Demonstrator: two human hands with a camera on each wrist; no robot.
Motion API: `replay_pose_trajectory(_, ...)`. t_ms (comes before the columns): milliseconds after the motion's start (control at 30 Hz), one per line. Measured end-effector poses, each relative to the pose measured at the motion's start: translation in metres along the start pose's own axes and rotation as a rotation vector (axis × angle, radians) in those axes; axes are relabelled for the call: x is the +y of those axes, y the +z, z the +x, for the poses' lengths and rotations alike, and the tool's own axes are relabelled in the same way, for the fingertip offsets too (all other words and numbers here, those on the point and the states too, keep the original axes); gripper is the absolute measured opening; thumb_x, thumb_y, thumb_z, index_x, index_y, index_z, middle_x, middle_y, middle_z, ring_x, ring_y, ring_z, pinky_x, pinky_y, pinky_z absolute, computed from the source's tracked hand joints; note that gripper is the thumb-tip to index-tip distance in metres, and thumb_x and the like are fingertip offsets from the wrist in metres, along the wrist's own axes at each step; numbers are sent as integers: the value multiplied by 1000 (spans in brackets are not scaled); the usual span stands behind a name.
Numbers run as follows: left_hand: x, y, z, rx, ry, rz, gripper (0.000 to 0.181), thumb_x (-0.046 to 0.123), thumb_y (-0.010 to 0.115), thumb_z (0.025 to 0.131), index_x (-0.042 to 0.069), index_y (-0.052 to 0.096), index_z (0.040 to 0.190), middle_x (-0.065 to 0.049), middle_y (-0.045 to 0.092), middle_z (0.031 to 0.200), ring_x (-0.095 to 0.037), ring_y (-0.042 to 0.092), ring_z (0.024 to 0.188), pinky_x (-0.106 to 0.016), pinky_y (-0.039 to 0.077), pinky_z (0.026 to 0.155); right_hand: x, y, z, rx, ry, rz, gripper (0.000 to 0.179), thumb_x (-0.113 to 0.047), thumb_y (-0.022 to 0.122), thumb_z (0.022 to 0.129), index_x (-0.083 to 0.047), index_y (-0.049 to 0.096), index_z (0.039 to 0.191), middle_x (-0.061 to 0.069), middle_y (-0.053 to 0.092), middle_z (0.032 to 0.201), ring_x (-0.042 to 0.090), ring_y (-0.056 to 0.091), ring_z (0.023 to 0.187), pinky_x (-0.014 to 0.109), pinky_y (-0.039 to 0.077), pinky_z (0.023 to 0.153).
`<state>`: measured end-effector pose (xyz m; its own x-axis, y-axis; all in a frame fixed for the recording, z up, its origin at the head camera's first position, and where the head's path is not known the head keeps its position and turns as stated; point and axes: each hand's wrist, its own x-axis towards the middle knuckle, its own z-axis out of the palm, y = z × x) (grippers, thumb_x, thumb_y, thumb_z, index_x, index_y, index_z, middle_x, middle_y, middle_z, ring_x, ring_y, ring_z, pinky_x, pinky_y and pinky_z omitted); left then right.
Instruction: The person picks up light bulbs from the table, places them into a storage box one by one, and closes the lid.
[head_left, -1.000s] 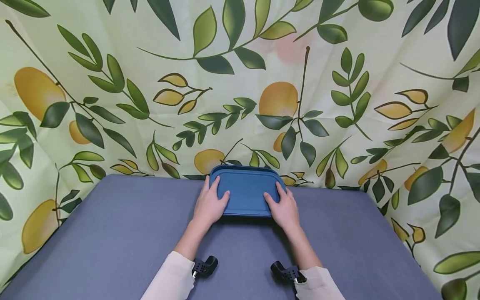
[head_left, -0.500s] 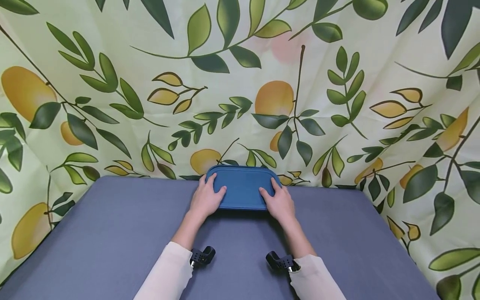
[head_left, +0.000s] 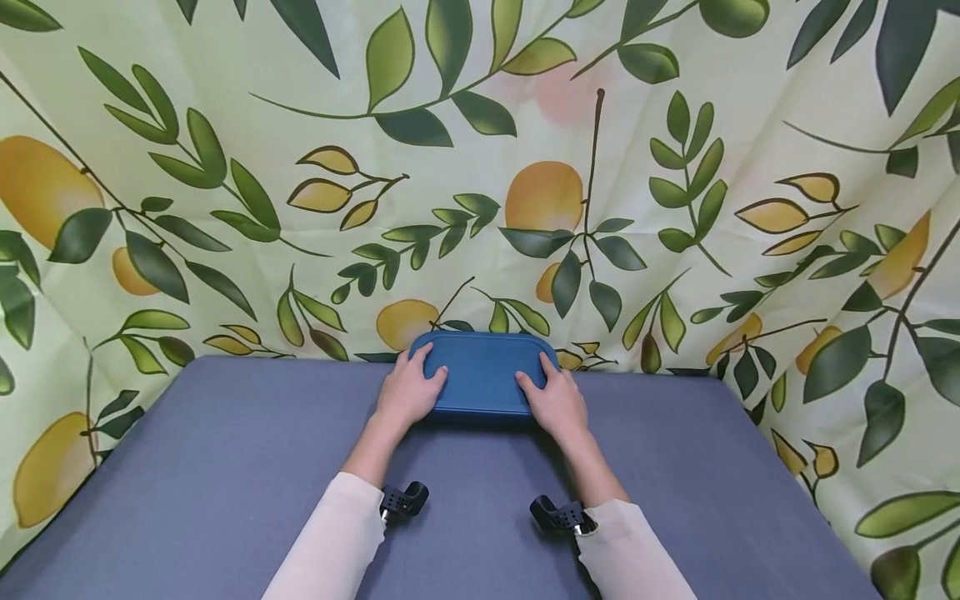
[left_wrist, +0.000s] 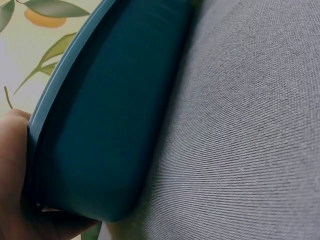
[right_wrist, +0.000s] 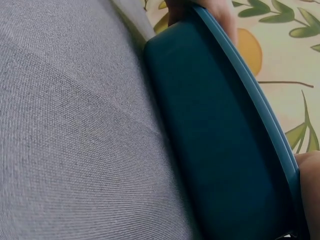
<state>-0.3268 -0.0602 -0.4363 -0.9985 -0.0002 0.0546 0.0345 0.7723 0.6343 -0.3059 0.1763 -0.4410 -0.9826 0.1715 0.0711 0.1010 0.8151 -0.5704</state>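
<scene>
A blue plastic box [head_left: 486, 373] with rounded corners and a flat lid-like top lies at the far edge of the table. My left hand [head_left: 407, 390] grips its left end, the thumb on the top and the fingers along the side. At the opposite end, my right hand [head_left: 558, 403] holds on in the same way. The left wrist view shows the box's deep, dark side wall [left_wrist: 110, 100] under an overhanging rim. From the right wrist, the rim [right_wrist: 255, 95] runs between both hands, and the wall's lower edge is against or close to the grey cloth.
The table is covered with blue-grey cloth [head_left: 247, 467]. Right behind the box hangs a leaf-and-fruit printed curtain [head_left: 450, 183], which also closes in both sides. A small black device [head_left: 405, 499] is strapped at each wrist, by the pale sleeves.
The box's front edge has risen slightly in the head view and its front wall now shows; the raised back rim seen before is less visible. Both hands keep their grip. The head view has shifted slightly.
</scene>
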Motion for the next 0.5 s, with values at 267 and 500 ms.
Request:
replay_pose_trajectory(267,2,3,-2,19,-6,4,57,40,48,104,19,39,156,-23,40,157,-54,52,130,-62,40,111,0,0,-3,10,-9,-11,76,-53,53,98,-10,35,158,32,43,151,49,52,132,62,44,104)
replay_pose_trajectory(500,0,0,3,2,-15,-4,53,35,44,107,19,38,157,-22,40,157,-51,48,135,-63,38,113,-3,-3,0,-10,-22,-26,76,-53,55,98,-9,36,158,31,45,150,48,51,133,61,43,107)
